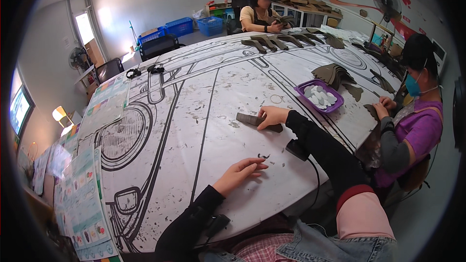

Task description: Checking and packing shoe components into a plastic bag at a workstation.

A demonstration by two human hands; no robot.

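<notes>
Head view: by the near edge of the bench (291,184), the left hand (241,171) is empty, its fingers loosely bent. Farther in from that edge, the right hand (273,117) grasps the right part of a brown stack (246,118). Beyond, toward the right edge, a purple tray (334,107) holds white pieces (320,97); curved brown pieces (280,44) lie near the far edge.

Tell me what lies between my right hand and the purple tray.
In the head view, a thin tan ring lies roughly between your right hand and the purple tray.
</notes>
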